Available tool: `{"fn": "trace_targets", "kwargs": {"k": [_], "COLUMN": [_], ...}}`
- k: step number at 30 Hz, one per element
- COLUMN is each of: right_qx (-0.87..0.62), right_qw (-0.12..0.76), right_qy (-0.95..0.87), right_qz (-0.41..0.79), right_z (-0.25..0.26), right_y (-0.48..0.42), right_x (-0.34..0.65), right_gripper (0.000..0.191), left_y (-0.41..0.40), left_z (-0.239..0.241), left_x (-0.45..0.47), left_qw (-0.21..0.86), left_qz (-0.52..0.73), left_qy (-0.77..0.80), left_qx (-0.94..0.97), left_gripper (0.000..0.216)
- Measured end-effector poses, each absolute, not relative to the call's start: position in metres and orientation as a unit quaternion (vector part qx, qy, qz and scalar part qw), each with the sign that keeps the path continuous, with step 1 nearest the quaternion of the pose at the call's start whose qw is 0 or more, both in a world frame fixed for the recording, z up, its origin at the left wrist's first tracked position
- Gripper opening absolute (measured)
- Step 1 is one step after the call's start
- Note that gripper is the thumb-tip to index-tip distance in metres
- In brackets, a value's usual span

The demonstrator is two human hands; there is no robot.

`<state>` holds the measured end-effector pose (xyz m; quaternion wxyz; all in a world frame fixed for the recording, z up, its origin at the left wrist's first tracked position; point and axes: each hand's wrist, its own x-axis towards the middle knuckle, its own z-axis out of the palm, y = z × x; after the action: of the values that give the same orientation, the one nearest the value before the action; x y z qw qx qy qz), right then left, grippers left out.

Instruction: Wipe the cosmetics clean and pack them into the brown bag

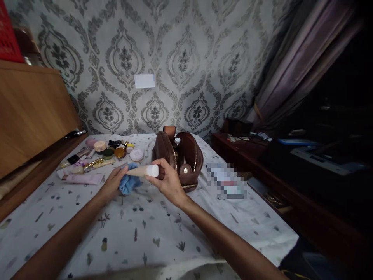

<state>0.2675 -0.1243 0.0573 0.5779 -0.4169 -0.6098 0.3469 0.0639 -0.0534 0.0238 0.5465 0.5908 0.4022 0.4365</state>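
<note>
A cream-coloured cosmetic tube (140, 171) with a white cap lies level between my two hands, over the patterned cloth. My right hand (167, 181) is closed with thumb and fingers round the capped end. At the other end, my left hand (116, 179) grips a crumpled blue cloth (129, 184) against the tube. Just behind my right hand stands a brown zipped bag (164, 149), its top open. Inside it a dark bottle with a pale cap (177, 140) pokes up.
Several cosmetics lie at the back left, among them a pink tube (83, 179), a round white compact (136, 154) and a makeup brush (93, 164). A wooden cabinet (32, 101) borders the left side. Right of the bag lies a blurred-out flat object (227, 181); beyond is a dark desk (233, 149).
</note>
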Motion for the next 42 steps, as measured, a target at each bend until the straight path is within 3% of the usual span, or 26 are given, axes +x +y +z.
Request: {"fn": "trace_targets", "kwargs": {"k": [7, 11, 17, 21, 30, 38, 42], "right_qx": [-0.422, -0.434, -0.424, -0.424, -0.404, -0.385, -0.406], "right_qw": [0.563, 0.544, 0.528, 0.527, 0.519, 0.623, 0.673], "right_qy": [-0.654, -0.685, -0.717, -0.719, -0.734, -0.596, -0.537], "right_qz": [0.278, 0.218, 0.165, 0.159, 0.169, 0.330, 0.306], "right_z": [0.054, 0.055, 0.055, 0.058, 0.055, 0.071, 0.087], "right_y": [-0.123, -0.127, -0.133, -0.136, -0.135, -0.129, -0.120], "right_x": [0.267, 0.273, 0.280, 0.287, 0.297, 0.310, 0.325], "right_gripper": [0.025, 0.023, 0.022, 0.023, 0.027, 0.039, 0.045], "left_y": [-0.017, -0.007, -0.008, 0.004, 0.018, 0.033, 0.032], "left_z": [0.015, 0.023, 0.085, 0.101, 0.077, 0.038, 0.023], "left_x": [0.048, 0.057, 0.121, 0.153, 0.146, 0.150, 0.154], "left_qw": [0.191, 0.093, 0.085, 0.101, 0.198, 0.257, 0.277], "left_qz": [0.380, 0.343, 0.301, 0.259, 0.259, 0.362, 0.413], "left_qy": [0.462, 0.418, 0.256, 0.162, 0.177, 0.196, 0.212], "left_qx": [0.779, 0.836, 0.915, 0.947, 0.929, 0.875, 0.841], "left_gripper": [0.054, 0.054, 0.055, 0.051, 0.051, 0.038, 0.045]}}
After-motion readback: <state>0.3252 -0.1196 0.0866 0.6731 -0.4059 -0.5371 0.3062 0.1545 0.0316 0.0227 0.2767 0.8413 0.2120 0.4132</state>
